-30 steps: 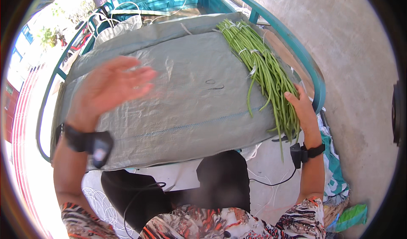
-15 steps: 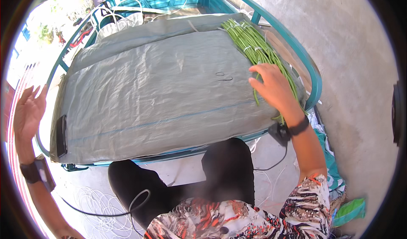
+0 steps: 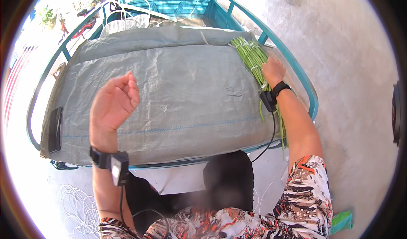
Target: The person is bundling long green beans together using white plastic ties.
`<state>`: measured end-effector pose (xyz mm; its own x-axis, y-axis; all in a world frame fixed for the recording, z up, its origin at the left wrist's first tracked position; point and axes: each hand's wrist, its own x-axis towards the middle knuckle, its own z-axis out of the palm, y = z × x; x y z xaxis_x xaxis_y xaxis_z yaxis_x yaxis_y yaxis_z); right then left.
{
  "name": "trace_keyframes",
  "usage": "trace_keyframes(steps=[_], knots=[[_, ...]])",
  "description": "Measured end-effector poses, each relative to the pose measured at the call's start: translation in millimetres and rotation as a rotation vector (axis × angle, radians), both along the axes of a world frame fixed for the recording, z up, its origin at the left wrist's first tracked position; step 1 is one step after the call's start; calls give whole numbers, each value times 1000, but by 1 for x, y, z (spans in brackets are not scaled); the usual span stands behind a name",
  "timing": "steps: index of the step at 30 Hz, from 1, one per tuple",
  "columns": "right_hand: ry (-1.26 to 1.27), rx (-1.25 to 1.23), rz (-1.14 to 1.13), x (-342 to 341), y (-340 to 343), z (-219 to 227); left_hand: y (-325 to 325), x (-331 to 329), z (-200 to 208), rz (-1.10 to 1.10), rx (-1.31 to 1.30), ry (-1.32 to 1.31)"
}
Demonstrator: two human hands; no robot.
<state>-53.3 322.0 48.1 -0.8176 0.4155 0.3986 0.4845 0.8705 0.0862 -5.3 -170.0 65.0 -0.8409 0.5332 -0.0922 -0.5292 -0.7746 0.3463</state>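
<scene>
Grey-green woven plastic sacking [image 3: 178, 99] covered the bed of the teal metal-railed cart [image 3: 311, 99], stretched almost from rail to rail. Half a second before, the left hand had been out past the cart's left rail and the right hand lay on the beans nearer the cart's near edge; now the left hand [image 3: 113, 105] had come back in and hung raised over the near-left part of the sacking, fingers curled loosely inward, holding nothing and not touching the cloth. The right hand [image 3: 273, 71] had moved up along the right edge and rested on the bundle of long green beans [image 3: 253, 58], fingers pressed down onto the stalks; whether it pinched any I could not tell. The beans lay lengthwise along the sacking's right edge, just inside the right rail, their tails hanging past the near-right corner. A flat black phone-like slab [image 3: 55, 129] sat at the near-left corner. Between the hands, the sacking's middle was bare wrinkled cloth.
</scene>
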Motion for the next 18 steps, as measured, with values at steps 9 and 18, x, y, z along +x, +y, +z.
trace_keyframes(steps=[9,18], knots=[[-22,-38,-68,-8,28,-6,7,-8,-60,91,-50,-209],[-48,-247,67,-7,43,23,-1,4,-43,217,-155,-182]])
